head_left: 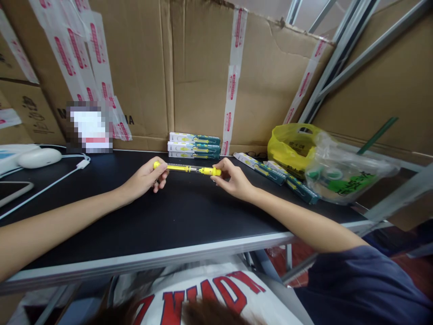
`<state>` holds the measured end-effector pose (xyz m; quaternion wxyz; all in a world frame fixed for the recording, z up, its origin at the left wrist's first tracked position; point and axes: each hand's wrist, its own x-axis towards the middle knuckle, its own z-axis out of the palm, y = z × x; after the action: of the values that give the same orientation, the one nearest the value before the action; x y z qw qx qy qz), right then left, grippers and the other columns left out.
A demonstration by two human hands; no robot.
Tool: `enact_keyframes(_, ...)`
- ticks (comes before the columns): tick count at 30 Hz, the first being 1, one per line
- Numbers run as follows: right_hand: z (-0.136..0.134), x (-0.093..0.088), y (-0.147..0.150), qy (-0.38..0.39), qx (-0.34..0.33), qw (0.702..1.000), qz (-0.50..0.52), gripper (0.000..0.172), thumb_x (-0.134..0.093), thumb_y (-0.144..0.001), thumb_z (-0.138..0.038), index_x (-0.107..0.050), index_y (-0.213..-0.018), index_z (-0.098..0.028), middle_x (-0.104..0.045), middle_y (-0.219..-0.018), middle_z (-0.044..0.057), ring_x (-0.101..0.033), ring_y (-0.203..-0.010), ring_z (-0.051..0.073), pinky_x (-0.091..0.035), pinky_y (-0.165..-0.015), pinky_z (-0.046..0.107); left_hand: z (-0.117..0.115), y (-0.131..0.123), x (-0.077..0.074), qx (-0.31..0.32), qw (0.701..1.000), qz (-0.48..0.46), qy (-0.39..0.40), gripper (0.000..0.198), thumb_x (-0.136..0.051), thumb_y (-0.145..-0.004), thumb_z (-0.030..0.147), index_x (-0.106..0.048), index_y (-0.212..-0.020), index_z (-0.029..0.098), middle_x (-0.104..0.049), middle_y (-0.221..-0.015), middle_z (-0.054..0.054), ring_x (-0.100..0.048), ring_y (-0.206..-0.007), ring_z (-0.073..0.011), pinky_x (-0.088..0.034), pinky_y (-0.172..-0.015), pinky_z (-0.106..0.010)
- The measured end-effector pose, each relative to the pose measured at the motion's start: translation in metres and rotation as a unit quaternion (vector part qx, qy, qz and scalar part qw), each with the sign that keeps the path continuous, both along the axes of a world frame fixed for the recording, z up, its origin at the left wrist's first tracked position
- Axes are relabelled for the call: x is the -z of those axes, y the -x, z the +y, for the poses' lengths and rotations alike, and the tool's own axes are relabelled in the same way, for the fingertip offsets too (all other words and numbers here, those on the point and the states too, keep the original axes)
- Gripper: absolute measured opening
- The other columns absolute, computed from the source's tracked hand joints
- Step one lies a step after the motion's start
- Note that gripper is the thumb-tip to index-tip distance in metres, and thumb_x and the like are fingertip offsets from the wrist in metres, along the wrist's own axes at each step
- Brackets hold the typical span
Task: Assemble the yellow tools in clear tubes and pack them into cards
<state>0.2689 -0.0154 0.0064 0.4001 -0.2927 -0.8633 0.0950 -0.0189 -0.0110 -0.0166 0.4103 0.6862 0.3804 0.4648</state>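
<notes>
A slim yellow pen-shaped tool is held level above the black tabletop, one end in each hand. It has a clear or metallic section near its middle and a thicker yellow part towards the right. My left hand is closed round the left end, thumb along the top. With thumb and fingers, my right hand pinches the thicker right end. Just behind the tool lies a stack of slim white-and-green boxes with yellow pictures on them. I cannot make out the exact kind of tool.
More slim boxes lie at the right, beside a yellow plastic bag and a clear bag. A white device, cable and phone occupy the left. Large cardboard walls the back; a metal frame stands right.
</notes>
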Motion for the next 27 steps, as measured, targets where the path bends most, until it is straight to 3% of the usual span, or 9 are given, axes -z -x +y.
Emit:
enact_keyframes(9,0.0021,0.0057,-0.0039,0.109,-0.042,0.992,0.038,0.029,-0.056,-0.090,-0.039,-0.038,-0.106,-0.022,-0.048,-0.058,-0.010,-0.051,-0.041,0.007,-0.040,-0.041,0.019,-0.0015,-0.0012,0.0007,0.028,1.000,-0.008,0.007,0.037,-0.051,-0.088,0.055,-0.041,-0.085,0.020,-0.048,-0.072,0.005,-0.053,-0.053,-0.0068,-0.039,-0.038,-0.015)
enact_keyframes(13,0.0033,0.0030,-0.0039,0.064,-0.024,0.997,0.034,0.028,-0.061,-0.088,-0.037,-0.046,-0.104,-0.020,-0.042,-0.054,-0.011,-0.044,-0.043,0.007,-0.039,-0.046,0.020,0.0010,0.0007,-0.0012,0.019,1.000,-0.005,0.002,0.037,-0.052,-0.087,0.055,-0.042,-0.086,0.020,-0.048,-0.072,0.005,-0.053,-0.053,-0.0071,-0.039,-0.038,-0.015)
enact_keyframes(18,0.0020,-0.0032,-0.0017,-0.032,0.002,0.999,0.035,0.023,-0.068,-0.081,-0.035,-0.056,-0.093,-0.019,-0.050,-0.073,-0.002,-0.049,-0.062,0.010,-0.044,-0.055,0.023,0.0024,0.0014,-0.0008,0.011,1.000,-0.006,0.003,0.037,-0.051,-0.087,0.055,-0.042,-0.085,0.020,-0.048,-0.071,0.005,-0.053,-0.053,-0.0074,-0.038,-0.037,-0.016)
enact_keyframes(22,0.0015,-0.0013,-0.0016,-0.009,0.000,1.000,0.026,0.021,-0.064,-0.083,-0.032,-0.052,-0.095,-0.019,-0.055,-0.077,0.000,-0.051,-0.060,0.010,-0.047,-0.059,0.025,0.0009,-0.0005,-0.0006,0.009,1.000,-0.004,0.003,0.038,-0.052,-0.086,0.056,-0.042,-0.084,0.020,-0.049,-0.071,0.005,-0.053,-0.052,-0.0074,-0.039,-0.037,-0.016)
enact_keyframes(27,0.0011,0.0051,-0.0008,0.040,-0.021,0.998,0.034,0.024,-0.062,-0.085,-0.032,-0.045,-0.098,-0.020,-0.051,-0.065,-0.006,-0.051,-0.052,0.008,-0.044,-0.051,0.022,-0.0013,-0.0021,-0.0011,0.004,1.000,-0.009,0.005,0.039,-0.053,-0.085,0.057,-0.042,-0.085,0.020,-0.049,-0.071,0.005,-0.053,-0.052,-0.0076,-0.038,-0.038,-0.016)
